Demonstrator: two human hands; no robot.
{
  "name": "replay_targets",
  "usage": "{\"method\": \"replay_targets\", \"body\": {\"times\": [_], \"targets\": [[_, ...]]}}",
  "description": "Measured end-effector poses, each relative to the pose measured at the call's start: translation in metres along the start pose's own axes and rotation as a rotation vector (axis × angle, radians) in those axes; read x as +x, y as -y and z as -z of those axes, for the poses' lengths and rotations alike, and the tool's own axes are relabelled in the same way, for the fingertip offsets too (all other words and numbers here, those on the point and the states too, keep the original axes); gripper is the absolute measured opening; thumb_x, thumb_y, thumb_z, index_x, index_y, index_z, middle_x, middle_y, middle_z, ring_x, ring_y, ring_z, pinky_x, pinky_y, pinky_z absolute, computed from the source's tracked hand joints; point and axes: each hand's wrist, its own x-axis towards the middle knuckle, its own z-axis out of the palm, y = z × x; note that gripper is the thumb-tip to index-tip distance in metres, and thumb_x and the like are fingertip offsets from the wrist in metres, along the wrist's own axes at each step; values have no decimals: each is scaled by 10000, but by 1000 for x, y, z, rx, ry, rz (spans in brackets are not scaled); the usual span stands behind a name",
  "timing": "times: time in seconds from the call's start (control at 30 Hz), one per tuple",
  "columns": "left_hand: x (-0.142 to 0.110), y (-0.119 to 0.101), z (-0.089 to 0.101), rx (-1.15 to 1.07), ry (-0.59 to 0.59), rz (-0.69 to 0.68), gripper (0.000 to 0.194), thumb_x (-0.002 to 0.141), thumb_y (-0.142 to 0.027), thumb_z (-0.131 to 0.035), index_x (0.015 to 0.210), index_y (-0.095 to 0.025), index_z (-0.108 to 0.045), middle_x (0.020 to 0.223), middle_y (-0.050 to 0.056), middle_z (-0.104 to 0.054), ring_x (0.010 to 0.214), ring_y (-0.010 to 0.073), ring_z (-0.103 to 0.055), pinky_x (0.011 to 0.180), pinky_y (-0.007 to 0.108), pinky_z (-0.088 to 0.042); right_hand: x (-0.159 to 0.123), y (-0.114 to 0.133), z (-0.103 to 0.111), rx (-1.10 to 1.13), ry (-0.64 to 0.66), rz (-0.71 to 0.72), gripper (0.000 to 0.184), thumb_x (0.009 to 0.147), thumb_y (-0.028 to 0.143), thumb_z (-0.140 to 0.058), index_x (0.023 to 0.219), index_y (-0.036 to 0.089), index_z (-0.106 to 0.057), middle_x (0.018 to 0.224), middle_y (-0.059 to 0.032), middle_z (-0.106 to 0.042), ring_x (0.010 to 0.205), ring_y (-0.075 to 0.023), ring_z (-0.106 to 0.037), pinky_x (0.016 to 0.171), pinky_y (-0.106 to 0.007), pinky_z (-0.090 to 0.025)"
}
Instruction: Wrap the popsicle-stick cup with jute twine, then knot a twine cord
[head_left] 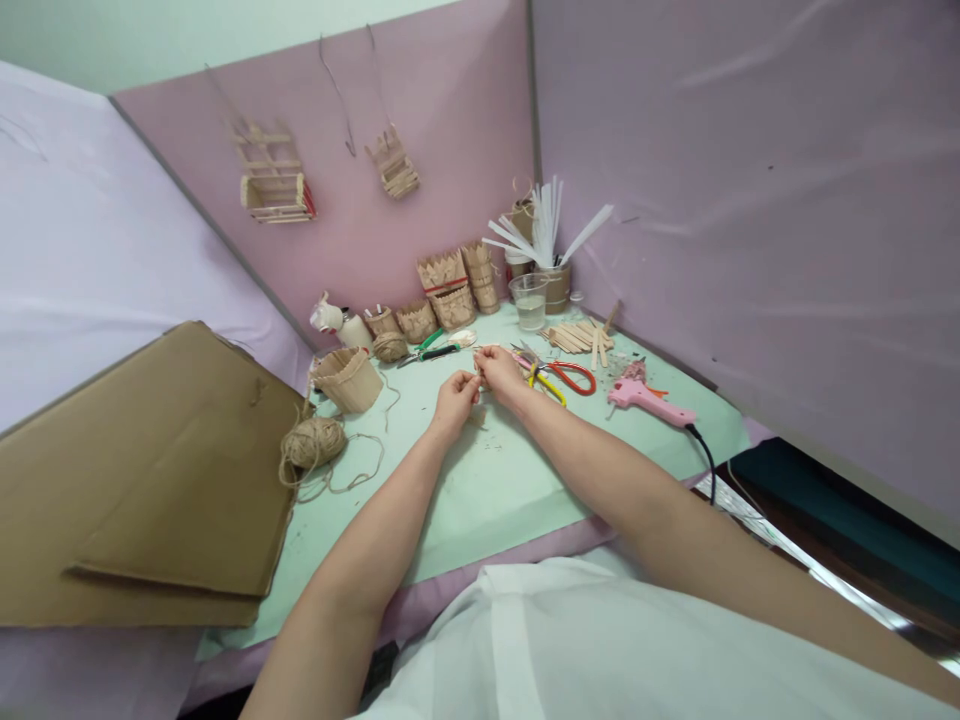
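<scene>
Over the middle of the table, my left hand (457,397) and my right hand (499,370) meet with their fingertips pinched close together. Something small is between them, but the fingers hide it and its kind does not show. Just right of my right hand lie yellow-handled pliers (550,383) and red-handled scissors (574,376). Behind my hands rest green-and-black-handled pliers (439,350). To the left stand a round basket of wooden sticks (347,378) and a ball of twine (313,442) with loose strands.
At right lie a pink glue gun (651,398) with its cord and a pile of wooden sticks (581,337). A plastic cup of water (530,302) and several stick-covered containers (452,305) line the back. Cardboard sheets (150,480) cover the left side.
</scene>
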Motion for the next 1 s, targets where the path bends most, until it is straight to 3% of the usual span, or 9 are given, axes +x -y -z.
{"method": "replay_targets", "body": {"times": [0.33,0.8,1.0], "targets": [[-3,5,-6,35,-71,8,229,739,-386,-573,702,-172,-502,471,-64,-428,422,63,-316,445,199,-225,2,2,6,-20,57,10,109,710,233,-503,626,197,-445,534,51,-465,473,-79,-364,464,-190,-300],[3,15,-1,48,-140,50,312,713,-471,-592,682,-171,-510,506,-43,-456,442,68,-342,416,185,-245,-7,13,3,-18,158,4,42,658,194,-507,637,188,-472,523,53,-474,471,-74,-399,457,-191,-305],[4,18,1,81,-167,9,202,761,-353,-518,670,-174,-498,545,-28,-489,482,78,-392,451,186,-287,-7,10,1,-18,172,39,40,669,211,-519,656,190,-488,540,58,-478,487,-76,-410,480,-193,-324]]}}
